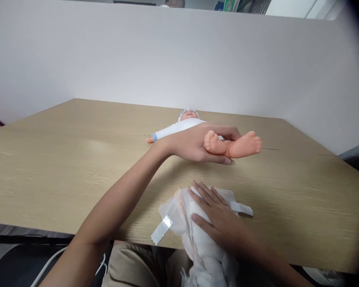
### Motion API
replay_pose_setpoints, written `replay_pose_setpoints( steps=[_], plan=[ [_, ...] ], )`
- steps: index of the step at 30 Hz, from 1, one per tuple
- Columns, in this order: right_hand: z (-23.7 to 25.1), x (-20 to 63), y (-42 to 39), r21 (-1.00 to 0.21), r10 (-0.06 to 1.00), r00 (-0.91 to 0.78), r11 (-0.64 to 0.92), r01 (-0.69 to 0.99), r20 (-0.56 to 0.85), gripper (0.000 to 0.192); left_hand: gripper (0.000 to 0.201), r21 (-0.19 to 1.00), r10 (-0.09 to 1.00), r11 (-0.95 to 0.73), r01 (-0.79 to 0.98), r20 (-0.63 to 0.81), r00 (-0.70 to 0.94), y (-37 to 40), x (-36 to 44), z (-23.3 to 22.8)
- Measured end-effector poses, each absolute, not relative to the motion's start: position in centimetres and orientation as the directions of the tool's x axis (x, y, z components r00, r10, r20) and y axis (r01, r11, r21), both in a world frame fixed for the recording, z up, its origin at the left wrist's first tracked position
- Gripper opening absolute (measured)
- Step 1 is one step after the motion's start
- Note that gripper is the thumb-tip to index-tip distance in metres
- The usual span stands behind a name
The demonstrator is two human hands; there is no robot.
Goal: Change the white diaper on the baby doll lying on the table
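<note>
On its back on the table lies a baby doll (179, 126) in a white long-sleeved top with a blue cuff and a white printed hat. My left hand (197, 143) is closed around the doll's legs, holding its bare feet (242, 145) up off the table. Below them, an unfolded white diaper (197, 239) with tape tabs at both sides hangs partly over the front table edge. Flat on the diaper rests my right hand (217, 215), fingers stretched out. My left hand hides the doll's lower body.
The wooden table (62, 171) spreads to both sides, with a pale partition wall (122, 56) behind it. A white cable (49, 263) hangs below the front edge at the left. My lap in beige trousers (134, 265) is under the edge.
</note>
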State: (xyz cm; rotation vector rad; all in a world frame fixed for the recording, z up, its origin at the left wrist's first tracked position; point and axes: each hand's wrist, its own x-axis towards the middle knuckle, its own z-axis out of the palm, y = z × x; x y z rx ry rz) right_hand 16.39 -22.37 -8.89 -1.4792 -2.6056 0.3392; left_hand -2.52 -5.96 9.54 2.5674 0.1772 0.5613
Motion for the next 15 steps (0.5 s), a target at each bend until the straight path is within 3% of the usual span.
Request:
replay_pose_setpoints(
  steps=[7,15],
  plan=[
    [-9.3,16.3,-13.7,-0.253,0.864,-0.503,0.494,0.832,0.031,0.071,0.038,0.576,0.275,-0.817,-0.03,0.434,0.858,-5.6,-3.5,10.2],
    [-7.4,15.3,-2.8,-0.317,0.777,-0.537,0.626,0.712,0.329,0.071,0.041,0.645,0.402,-0.764,0.013,0.46,0.792,-5.3,-4.7,10.5]
  ],
)
